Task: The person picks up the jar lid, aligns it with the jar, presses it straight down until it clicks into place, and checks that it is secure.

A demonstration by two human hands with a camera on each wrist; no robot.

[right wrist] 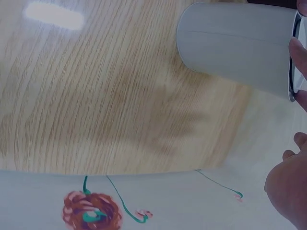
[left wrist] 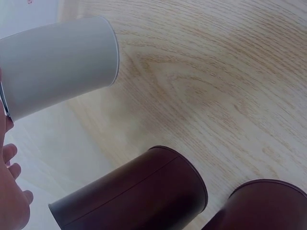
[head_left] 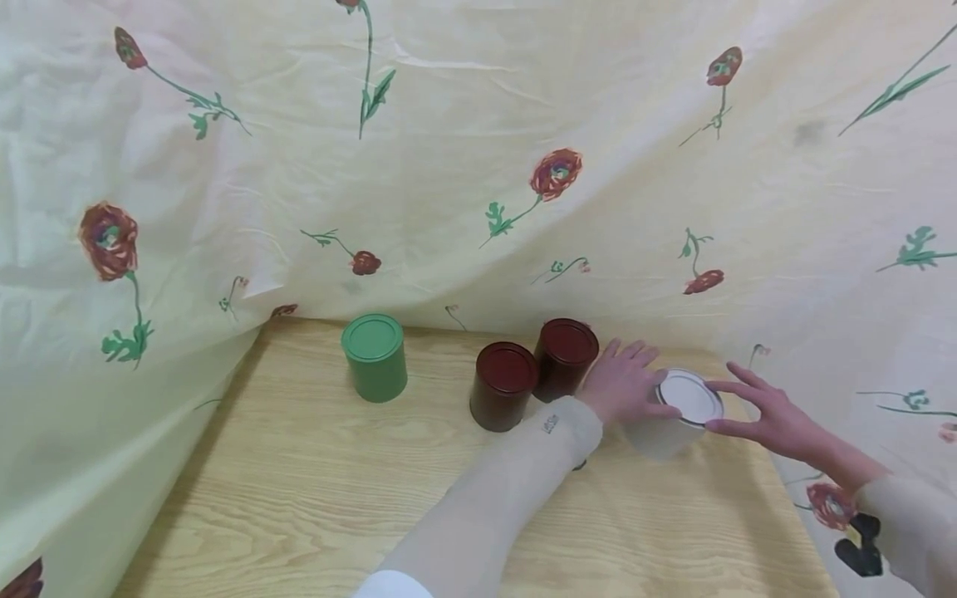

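A pale grey-white tin can [head_left: 661, 436] with a round white lid [head_left: 691, 397] stands upright at the table's right. My left hand [head_left: 620, 386] holds the lid's left edge between thumb and forefinger, its other fingers stretched out past the can. From the opposite side my right hand [head_left: 773, 419] holds the lid's right edge the same way. The right wrist view has fingertips [right wrist: 298, 55] against the rim of the can [right wrist: 235, 45]. In the left wrist view, the can [left wrist: 60, 62] stands with its base on the wood; most of the left hand is cut off.
Two dark red lidded cans [head_left: 503, 389] [head_left: 564, 361] stand close together, left of my left hand. Farther left is a green lidded can [head_left: 376, 361]. The wooden table [head_left: 336, 498] meets a hanging flowered cloth [head_left: 449, 166] at the back and sides.
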